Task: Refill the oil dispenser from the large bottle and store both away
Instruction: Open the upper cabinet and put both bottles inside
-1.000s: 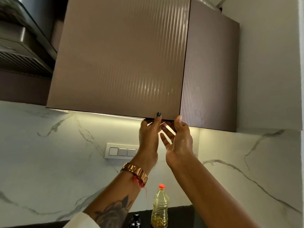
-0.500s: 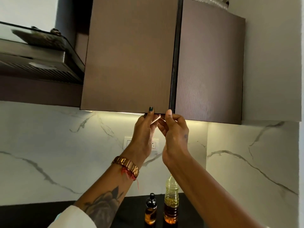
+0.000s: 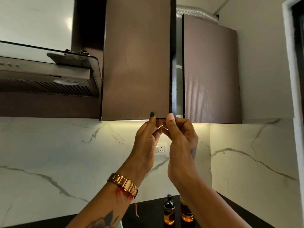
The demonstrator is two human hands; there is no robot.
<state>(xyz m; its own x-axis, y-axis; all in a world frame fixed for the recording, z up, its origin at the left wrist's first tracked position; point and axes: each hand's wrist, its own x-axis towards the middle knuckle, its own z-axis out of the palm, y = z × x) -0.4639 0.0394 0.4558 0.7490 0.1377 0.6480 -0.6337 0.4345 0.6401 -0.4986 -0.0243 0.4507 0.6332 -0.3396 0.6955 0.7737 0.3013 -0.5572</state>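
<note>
Overhead, a brown wall cabinet has its left door (image 3: 136, 63) swung partly open, with a gap showing a pale inside. My left hand (image 3: 148, 142) and my right hand (image 3: 179, 139) both pinch the bottom corner of that door, thumbs on its front face. Far below on the black counter (image 3: 148, 209) stands the small oil dispenser (image 3: 169, 211) with a black top, amber oil in it. Right beside it stands the large bottle (image 3: 185, 213), mostly hidden behind my right forearm.
The right cabinet door (image 3: 210, 71) also stands slightly ajar. A steel range hood (image 3: 49, 74) juts out at the left. A white socket plate (image 3: 162, 148) sits on the marble backsplash behind my hands. A silver duct (image 3: 197, 14) runs above the cabinet.
The left door has swung further open under both hands, and the gap between the doors has widened. The view has shifted, so both bottles show lower in frame.
</note>
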